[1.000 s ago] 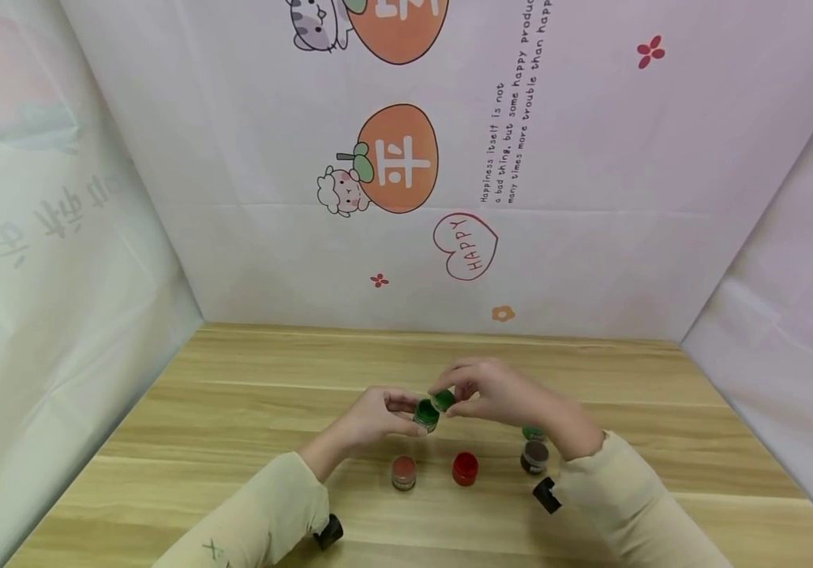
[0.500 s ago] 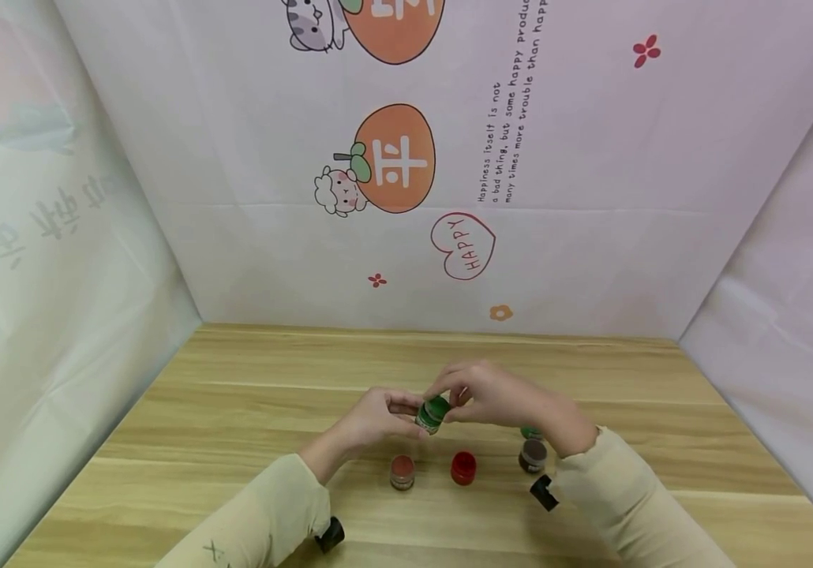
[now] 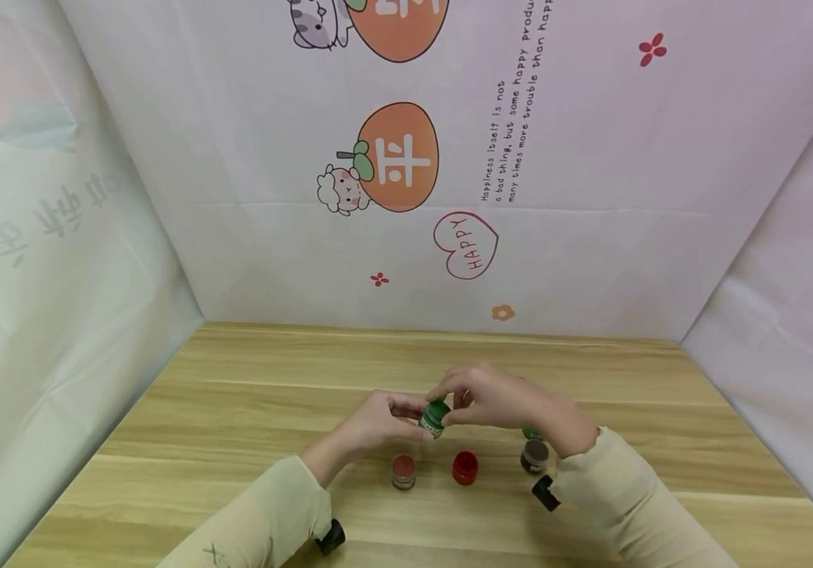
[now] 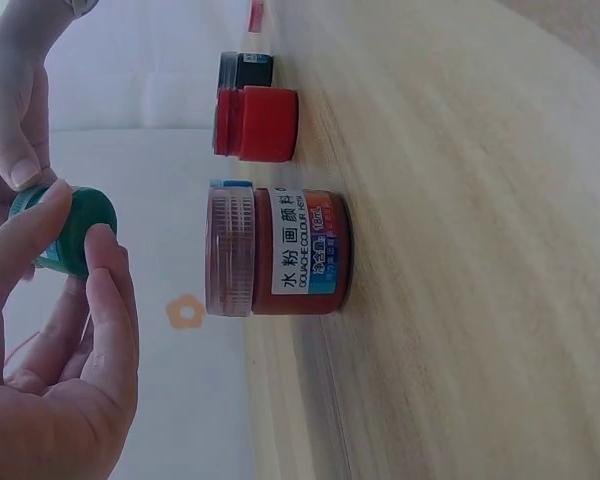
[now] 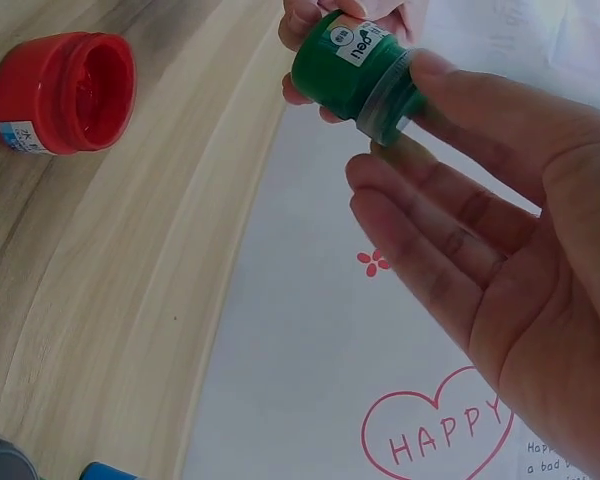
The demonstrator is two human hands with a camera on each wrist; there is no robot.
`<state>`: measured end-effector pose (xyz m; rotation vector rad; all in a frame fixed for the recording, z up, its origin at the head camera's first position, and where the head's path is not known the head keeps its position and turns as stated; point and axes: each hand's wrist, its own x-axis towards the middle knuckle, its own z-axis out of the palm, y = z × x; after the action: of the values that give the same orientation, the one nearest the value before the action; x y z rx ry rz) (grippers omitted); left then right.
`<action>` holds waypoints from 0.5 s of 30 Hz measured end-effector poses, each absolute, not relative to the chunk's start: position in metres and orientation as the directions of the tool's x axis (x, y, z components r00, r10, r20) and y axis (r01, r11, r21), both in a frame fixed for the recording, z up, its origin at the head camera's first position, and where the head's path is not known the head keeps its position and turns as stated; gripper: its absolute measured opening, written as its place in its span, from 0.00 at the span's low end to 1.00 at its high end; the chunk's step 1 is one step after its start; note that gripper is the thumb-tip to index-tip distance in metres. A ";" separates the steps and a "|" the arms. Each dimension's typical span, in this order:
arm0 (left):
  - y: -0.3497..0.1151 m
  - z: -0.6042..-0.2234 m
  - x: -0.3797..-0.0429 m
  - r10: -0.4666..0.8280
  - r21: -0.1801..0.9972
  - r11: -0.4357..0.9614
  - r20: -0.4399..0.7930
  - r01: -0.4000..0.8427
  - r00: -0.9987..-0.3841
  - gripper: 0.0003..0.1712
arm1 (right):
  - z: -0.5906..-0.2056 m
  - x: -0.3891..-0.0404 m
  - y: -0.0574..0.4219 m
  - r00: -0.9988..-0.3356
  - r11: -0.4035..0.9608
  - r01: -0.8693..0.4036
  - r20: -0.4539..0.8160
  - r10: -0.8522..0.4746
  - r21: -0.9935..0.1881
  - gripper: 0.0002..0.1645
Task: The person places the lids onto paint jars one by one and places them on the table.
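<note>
My left hand (image 3: 371, 426) grips a small green gouache paint jar (image 5: 340, 75) by its lower body, raised above the table and tilted. The jar's clear lid (image 5: 385, 100), stained green, sits over its mouth. With thumb and fingertips, my right hand (image 3: 495, 394) pinches this lid from the other side. Below the hands, a red paint jar (image 5: 65, 95) stands with its mouth uncovered and red paint inside. A reddish-brown gouache jar (image 4: 305, 250) with a clear lid stands to its left, nearest my left forearm.
A dark jar (image 3: 535, 456) stands right of the red one, beside my right forearm. Behind it a green-topped jar (image 3: 531, 433) is partly hidden by that arm. Printed white sheeting (image 3: 577, 268) rises behind the wooden table (image 3: 271, 363) and along both sides.
A second ago the lid was held apart from the green jar, its mouth showing. My right hand has brought the lid onto the jar; the jars on the table have stayed put.
</note>
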<state>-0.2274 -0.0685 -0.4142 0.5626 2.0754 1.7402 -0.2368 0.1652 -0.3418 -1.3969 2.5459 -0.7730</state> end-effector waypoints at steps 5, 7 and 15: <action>-0.068 -0.414 -0.225 0.525 0.983 0.164 -0.019 0.080 -0.851 0.19 | -0.342 -0.237 0.164 -0.571 0.458 -0.752 0.120 -0.812 -0.474 0.14; -0.068 -0.414 -0.225 0.531 0.983 0.161 -0.012 0.087 -0.847 0.18 | -0.342 -0.237 0.164 -0.575 0.467 -0.752 0.115 -0.810 -0.466 0.16; -0.068 -0.415 -0.223 0.516 0.979 0.176 -0.003 0.103 -0.856 0.18 | -0.342 -0.237 0.166 -0.550 0.438 -0.761 0.120 -0.826 -0.479 0.19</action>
<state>-0.2232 -0.0683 -0.4148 0.5880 2.1242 1.7260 -0.2368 0.1664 -0.3421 -1.4162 2.5496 -0.7435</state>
